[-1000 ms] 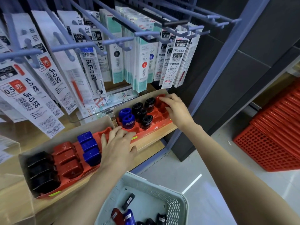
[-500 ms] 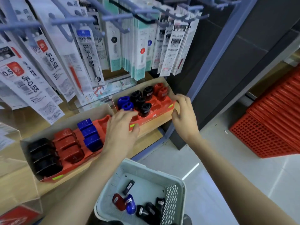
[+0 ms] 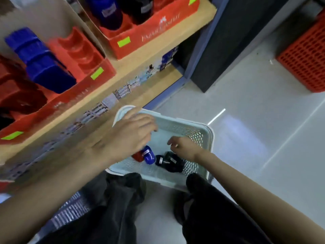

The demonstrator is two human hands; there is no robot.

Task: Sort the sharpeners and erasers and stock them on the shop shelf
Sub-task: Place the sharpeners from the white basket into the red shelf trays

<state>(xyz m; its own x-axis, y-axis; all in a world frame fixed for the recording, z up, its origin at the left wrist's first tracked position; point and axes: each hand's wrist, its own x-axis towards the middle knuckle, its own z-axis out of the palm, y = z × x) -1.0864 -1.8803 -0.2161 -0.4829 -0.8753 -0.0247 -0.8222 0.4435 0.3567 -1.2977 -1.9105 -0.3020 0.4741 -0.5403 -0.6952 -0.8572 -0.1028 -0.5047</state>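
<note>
Blue sharpener (image 3: 149, 155): small hard plastic, likely light and slightly slick, so pinch it across the flat sides. It lies on the basket (image 3: 210, 133) floor, lower centre of frame, touching a red sharpener (image 3: 137, 156), with black sharpeners (image 3: 169, 162) just right. Left hand (image 3: 130, 136) hovers directly above it, fingers loosely bent, nothing visibly held. Right hand (image 3: 185, 147) is over the black ones, fingers curled; grip unclear through blur. Red trays (image 3: 154, 30) sit upper left.

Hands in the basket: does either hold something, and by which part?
Right hand: nothing visible in its loosely curled fingers. Left hand: blurred, palm hidden, cannot tell.
</note>
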